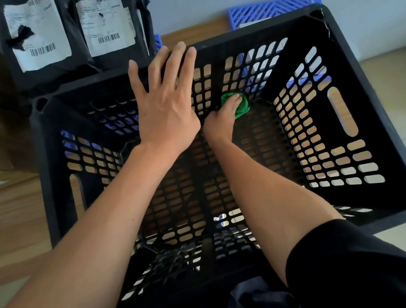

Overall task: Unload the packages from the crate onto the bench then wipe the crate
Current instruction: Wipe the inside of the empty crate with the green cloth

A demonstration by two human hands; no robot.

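Left hand (pixel 166 109) flat on crate (pixel 353 29) rim, right hand (pixel 220 121) gripping green cloth (pixel 241 105) inside

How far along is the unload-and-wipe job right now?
Unloading looks done: the black crate holds no packages, and two black packages lie beyond its far rim. Wiping is in hand: the right hand presses a green cloth low on the far inner wall, while the left hand lies flat by the far rim. The remaining walls and floor probably still need wiping.
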